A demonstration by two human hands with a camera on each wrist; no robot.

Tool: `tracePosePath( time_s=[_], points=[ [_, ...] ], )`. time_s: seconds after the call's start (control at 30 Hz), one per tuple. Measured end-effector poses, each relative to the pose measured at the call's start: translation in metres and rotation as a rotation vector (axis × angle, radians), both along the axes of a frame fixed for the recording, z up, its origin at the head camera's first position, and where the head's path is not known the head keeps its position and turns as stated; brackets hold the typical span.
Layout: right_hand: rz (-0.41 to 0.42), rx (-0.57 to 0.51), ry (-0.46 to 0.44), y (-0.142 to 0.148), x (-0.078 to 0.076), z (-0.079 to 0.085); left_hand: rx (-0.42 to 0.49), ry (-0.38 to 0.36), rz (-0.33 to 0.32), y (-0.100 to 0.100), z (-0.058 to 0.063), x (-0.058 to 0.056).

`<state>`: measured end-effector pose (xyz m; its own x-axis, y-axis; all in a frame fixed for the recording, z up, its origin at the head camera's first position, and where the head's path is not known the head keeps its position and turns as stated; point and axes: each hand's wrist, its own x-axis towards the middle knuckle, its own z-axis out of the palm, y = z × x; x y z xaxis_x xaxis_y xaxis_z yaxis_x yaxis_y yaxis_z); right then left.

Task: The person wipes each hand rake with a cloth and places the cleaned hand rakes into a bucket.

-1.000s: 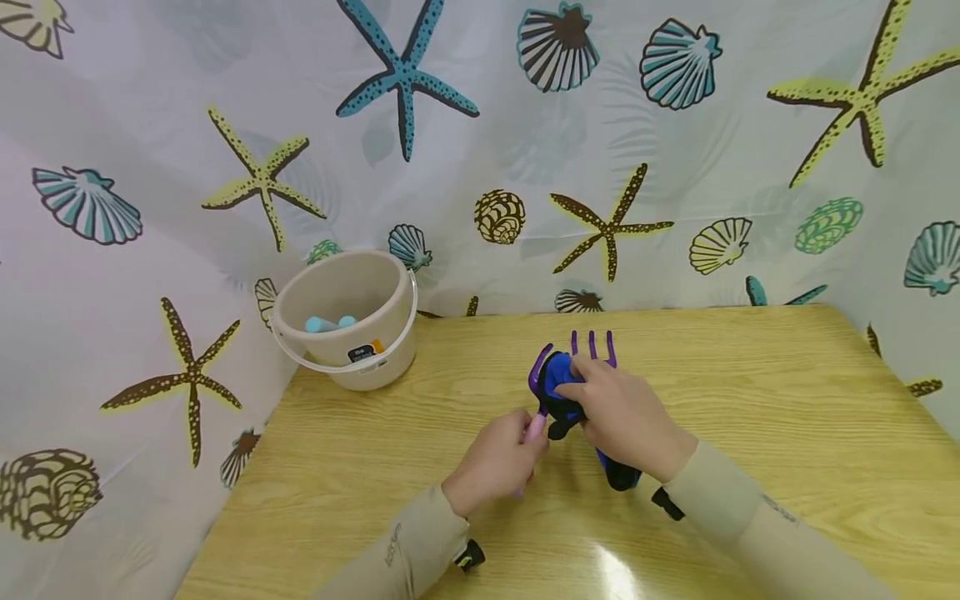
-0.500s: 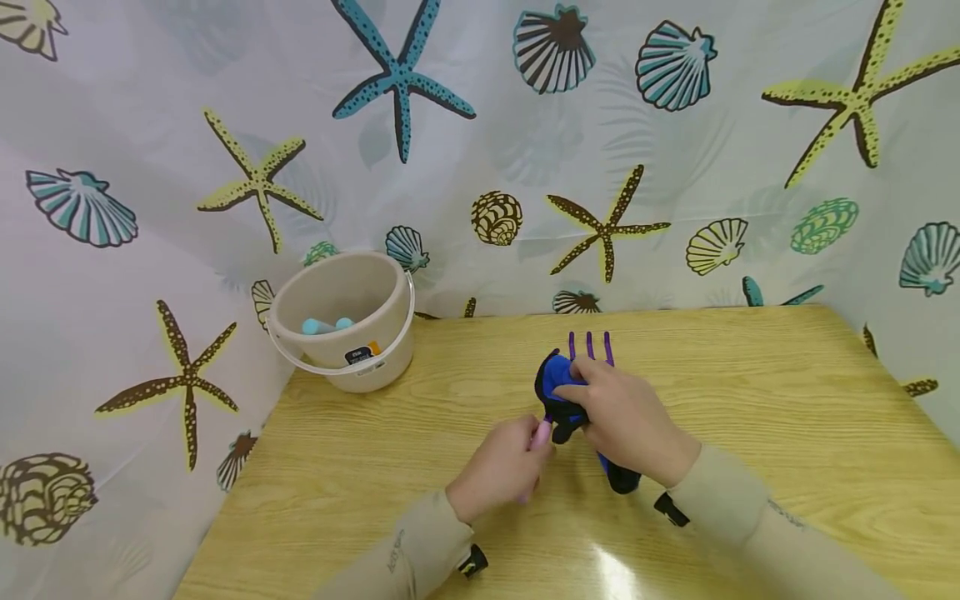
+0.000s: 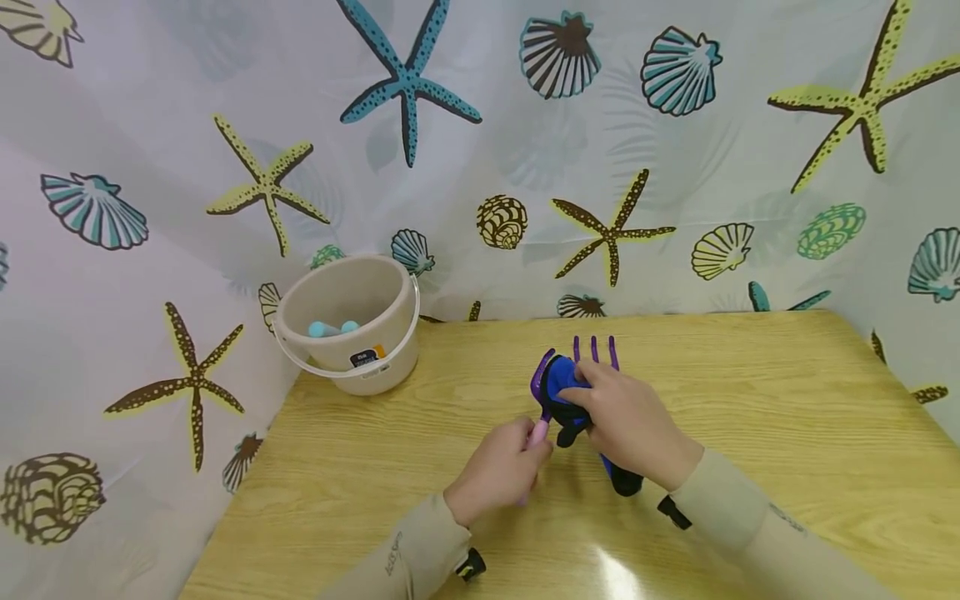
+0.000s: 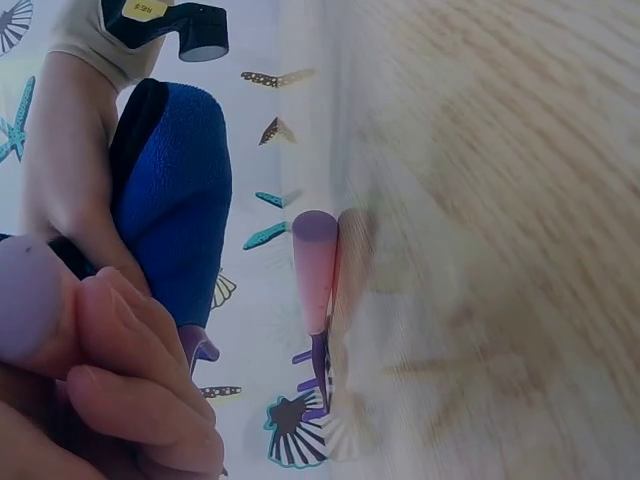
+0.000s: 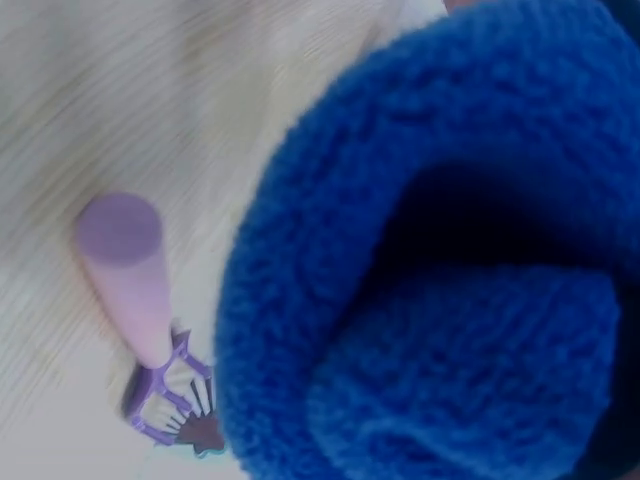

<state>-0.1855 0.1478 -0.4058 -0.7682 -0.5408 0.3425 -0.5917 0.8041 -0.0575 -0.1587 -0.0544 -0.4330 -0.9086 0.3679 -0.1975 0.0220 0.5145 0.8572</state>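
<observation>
In the head view my left hand point(image 3: 498, 467) grips the pink handle point(image 3: 537, 434) of a small garden tool with a purple head point(image 3: 537, 385). Its head is mostly covered, so its exact shape cannot be told. My right hand point(image 3: 633, 421) holds a fleecy blue cloth point(image 3: 562, 377) with black edging against that head. One end of the cloth hangs below the palm. Behind the right hand lies a hand rake with purple tines point(image 3: 595, 350); the left wrist view shows its pink handle point(image 4: 315, 270) on the table. Blue cloth point(image 5: 460, 370) fills much of the right wrist view.
A beige bucket point(image 3: 405, 333) with a white handle stands at the back left of the wooden table point(image 3: 360, 467). Light-blue rounded ends point(image 3: 318, 330) show inside it. A curtain point(image 3: 450, 167) printed with shells and starfish encloses the back and sides.
Half a second ago the cloth covered more of the purple head; now its left edge shows again, as it did a second ago. Both hands keep their grips and barely move.
</observation>
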Motion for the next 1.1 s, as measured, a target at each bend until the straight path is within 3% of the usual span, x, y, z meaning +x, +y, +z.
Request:
tracePosePath(
  time_s=[0.27, 0.57, 1.0, 1.1],
  points=[
    [-0.053, 0.002, -0.077, 0.014, -0.001, -0.001, -0.001, -0.01, 0.023, -0.001, -0.001, 0.0],
    [-0.069, -0.013, -0.071, 0.026, -0.01, 0.002, 0.002, -0.021, -0.016, -0.002, 0.001, 0.003],
    [-0.126, -0.06, 0.123, 0.031, -0.017, 0.015, 0.007, 0.007, -0.008, -0.002, 0.006, 0.004],
    [-0.078, -0.047, 0.146, 0.024, -0.013, 0.011, 0.012, 0.0, -0.004, -0.002, 0.006, 0.004]
  ],
)
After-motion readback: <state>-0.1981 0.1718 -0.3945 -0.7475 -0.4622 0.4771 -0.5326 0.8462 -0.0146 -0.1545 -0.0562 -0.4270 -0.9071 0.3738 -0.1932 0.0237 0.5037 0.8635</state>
